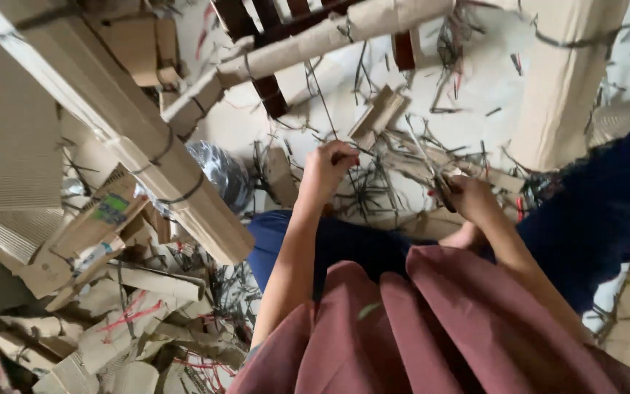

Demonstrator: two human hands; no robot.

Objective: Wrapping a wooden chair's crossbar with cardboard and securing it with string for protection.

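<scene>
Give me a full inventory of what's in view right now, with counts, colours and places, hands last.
Wrapped cardboard bundle: one, tan, tied with dark straps, slanting across the left.
Paper-wrapped roll: one, tan, top centre, lying over dark red wooden slats.
Wrapped column: one, tan, upper right.
Small cardboard piece: one, tan, on the floor above the hands.
Cardboard scraps: many, tan, some with red marks, piled lower left.
Thin dark strips: many, strewn over the pale floor.
Shiny plastic bag: one, silver-grey, left of centre.
Blue cloth: dark, right side and centre.
Maroon garment: bottom centre.
Left hand: pinching strips.
Right hand: closed on strips.
</scene>
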